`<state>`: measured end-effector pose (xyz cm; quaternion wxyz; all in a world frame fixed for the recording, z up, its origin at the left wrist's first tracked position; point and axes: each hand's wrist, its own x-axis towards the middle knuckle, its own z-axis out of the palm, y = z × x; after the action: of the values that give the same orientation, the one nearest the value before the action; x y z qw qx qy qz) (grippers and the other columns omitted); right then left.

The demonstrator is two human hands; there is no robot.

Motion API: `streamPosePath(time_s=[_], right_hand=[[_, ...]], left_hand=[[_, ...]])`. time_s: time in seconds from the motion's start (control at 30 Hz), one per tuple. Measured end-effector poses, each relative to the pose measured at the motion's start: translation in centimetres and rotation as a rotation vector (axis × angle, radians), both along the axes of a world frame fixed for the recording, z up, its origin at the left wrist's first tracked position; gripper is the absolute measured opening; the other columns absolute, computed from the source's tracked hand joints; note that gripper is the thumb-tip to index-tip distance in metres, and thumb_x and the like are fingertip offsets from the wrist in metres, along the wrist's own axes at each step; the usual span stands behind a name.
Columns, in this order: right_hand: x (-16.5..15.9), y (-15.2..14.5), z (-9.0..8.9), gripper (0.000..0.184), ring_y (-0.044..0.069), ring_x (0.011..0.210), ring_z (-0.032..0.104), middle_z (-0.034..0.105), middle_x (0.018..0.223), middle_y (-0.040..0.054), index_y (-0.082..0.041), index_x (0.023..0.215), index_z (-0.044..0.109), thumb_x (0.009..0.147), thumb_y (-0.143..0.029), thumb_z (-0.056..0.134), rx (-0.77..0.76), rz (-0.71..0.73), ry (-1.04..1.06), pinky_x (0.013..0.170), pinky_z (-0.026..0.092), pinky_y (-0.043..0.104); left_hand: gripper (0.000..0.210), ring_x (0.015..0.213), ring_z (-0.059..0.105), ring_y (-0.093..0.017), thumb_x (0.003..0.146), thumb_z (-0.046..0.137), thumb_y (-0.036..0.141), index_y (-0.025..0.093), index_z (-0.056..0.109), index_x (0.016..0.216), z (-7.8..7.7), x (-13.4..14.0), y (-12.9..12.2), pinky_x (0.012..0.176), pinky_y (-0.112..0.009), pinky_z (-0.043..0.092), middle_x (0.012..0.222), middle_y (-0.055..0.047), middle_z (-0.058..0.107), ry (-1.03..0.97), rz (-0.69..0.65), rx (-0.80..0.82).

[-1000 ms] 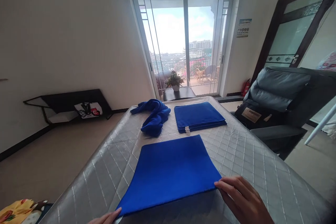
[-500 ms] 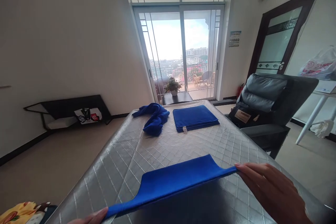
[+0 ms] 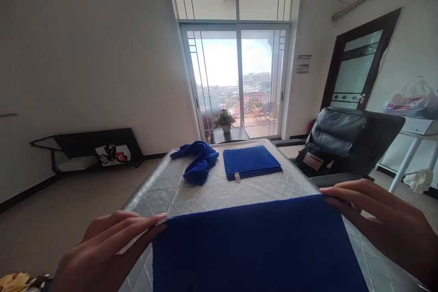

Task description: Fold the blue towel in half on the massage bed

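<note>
A blue cloth (image 3: 253,246) hangs stretched between my two hands, its top edge nearly straight and its lower part cut off by the frame. My left hand (image 3: 109,242) pinches the upper left corner between thumb and fingers. At the upper right corner, my right hand (image 3: 379,223) pinches the same cloth. Beyond it, a flat folded stack of blue cloth (image 3: 251,160) with white tags lies on the silver quilted table cover (image 3: 191,195). To the left of that stack rests a crumpled blue cloth (image 3: 200,162).
A dark padded armchair (image 3: 342,130) with a black bag (image 3: 313,159) on it stands at the table's right. Past the far edge, a potted plant (image 3: 225,121) sits on a chair. A black frame (image 3: 126,139) with a printed bag (image 3: 112,155) leans by the left wall.
Both hands have risen, lifting the blue cloth from a low, sagging, near-flat position into an upright hanging sheet. My left hand has come fully into view. The camera has tilted up slightly.
</note>
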<state>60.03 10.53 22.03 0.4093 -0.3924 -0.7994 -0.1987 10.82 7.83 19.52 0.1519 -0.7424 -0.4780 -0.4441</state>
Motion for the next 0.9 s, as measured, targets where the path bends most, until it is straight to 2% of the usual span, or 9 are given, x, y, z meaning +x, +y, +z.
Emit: streamPosePath(time_s=[0.13, 0.23, 0.3, 0.4, 0.5, 0.6, 0.73, 0.8, 0.9], right_hand=[[0.3, 8.4, -0.4, 0.026, 0.017, 0.075, 0.071, 0.074, 0.102, 0.0008, -0.031, 0.107, 0.074, 0.1, -0.043, 0.053, -0.186, 0.037, -0.069, 0.065, 0.057, 0.027], [-0.3, 17.1, 2.6, 0.029, 0.019, 0.075, 0.071, 0.075, 0.101, 0.0038, -0.026, 0.104, 0.076, 0.099, -0.041, 0.052, -0.227, -0.069, -0.074, 0.07, 0.057, 0.031], [-0.8, 22.8, 5.7, 0.028, 0.021, 0.078, 0.072, 0.075, 0.104, 0.0068, -0.022, 0.106, 0.076, 0.098, -0.039, 0.055, -0.213, -0.16, 0.018, 0.077, 0.057, 0.034], [-1.3, 29.2, 10.0, 0.03, 0.02, 0.069, 0.071, 0.076, 0.088, 0.0061, -0.017, 0.108, 0.076, 0.095, -0.039, 0.061, -0.229, -0.17, 0.235, 0.081, 0.057, 0.037], [-1.2, 33.0, 10.5, 0.031, 0.019, 0.065, 0.07, 0.075, 0.08, 0.0038, -0.017, 0.111, 0.074, 0.093, -0.04, 0.063, -0.28, -0.08, 0.428, 0.074, 0.059, 0.035], [-0.3, 35.6, 5.4, 0.029, 0.021, 0.072, 0.072, 0.076, 0.085, 0.0037, -0.02, 0.11, 0.073, 0.092, -0.039, 0.062, -0.312, -0.032, 0.487, 0.073, 0.059, 0.035], [1.1, 38.5, -7.6, 0.02, 0.024, 0.086, 0.073, 0.077, 0.095, 0.0058, -0.022, 0.098, 0.074, 0.089, -0.034, 0.06, -0.389, -0.087, 0.433, 0.084, 0.057, 0.038], [1.8, 39.2, -14.1, 0.021, 0.024, 0.087, 0.073, 0.077, 0.099, 0.0072, -0.022, 0.098, 0.074, 0.09, -0.032, 0.057, -0.478, -0.109, 0.415, 0.084, 0.057, 0.037], [2.6, 39.3, -20.6, 0.023, 0.024, 0.089, 0.072, 0.074, 0.104, 0.0076, -0.023, 0.099, 0.072, 0.09, -0.031, 0.053, -0.531, -0.121, 0.277, 0.086, 0.055, 0.037]], left_hand=[[0.031, 0.066, 0.071, -0.02, 0.081, 0.065, 0.064, 0.037, 0.08, 0.083, 2.1, 3.5, 8.2, 0.063, -0.032, 0.055, 0.075, 0.004, 0.078, -0.017, -0.017, -0.288], [0.041, 0.07, 0.072, -0.022, 0.08, 0.063, 0.066, 0.028, 0.08, 0.086, 4.4, 5.4, 16.7, 0.067, -0.032, 0.053, 0.081, 0.0, 0.08, -0.091, 0.027, -0.355], [0.044, 0.069, 0.071, -0.022, 0.085, 0.058, 0.062, 0.024, 0.079, 0.091, 6.3, 6.8, 22.4, 0.07, -0.032, 0.053, 0.078, -0.002, 0.079, -0.162, 0.074, -0.261], [0.043, 0.069, 0.071, -0.019, 0.093, 0.049, 0.055, 0.021, 0.076, 0.098, 8.2, 8.8, 29.2, 0.078, -0.034, 0.052, 0.087, -0.005, 0.078, -0.255, 0.136, 0.038], [0.039, 0.071, 0.071, -0.018, 0.097, 0.048, 0.05, 0.02, 0.071, 0.105, 6.6, 10.1, 33.2, 0.078, -0.034, 0.053, 0.1, -0.006, 0.076, -0.353, 0.106, 0.201], [0.033, 0.084, 0.073, -0.021, 0.098, 0.048, 0.046, 0.021, 0.068, 0.108, 0.6, 10.8, 35.8, 0.083, -0.036, 0.055, 0.102, -0.007, 0.075, -0.325, 0.039, 0.154], [0.023, 0.088, 0.072, -0.022, 0.099, 0.049, 0.039, 0.024, 0.066, 0.099, -10.6, 11.7, 37.6, 0.08, -0.037, 0.057, 0.095, -0.005, 0.075, -0.176, -0.026, 0.03], [0.021, 0.084, 0.072, -0.021, 0.1, 0.046, 0.034, 0.025, 0.064, 0.097, -15.3, 12.0, 37.7, 0.076, -0.035, 0.058, 0.092, -0.004, 0.074, -0.051, -0.075, -0.039], [0.016, 0.086, 0.069, -0.021, 0.099, 0.047, 0.025, 0.024, 0.062, 0.096, -19.0, 12.2, 37.2, 0.078, -0.035, 0.057, 0.093, -0.004, 0.072, 0.18, -0.118, -0.154]])
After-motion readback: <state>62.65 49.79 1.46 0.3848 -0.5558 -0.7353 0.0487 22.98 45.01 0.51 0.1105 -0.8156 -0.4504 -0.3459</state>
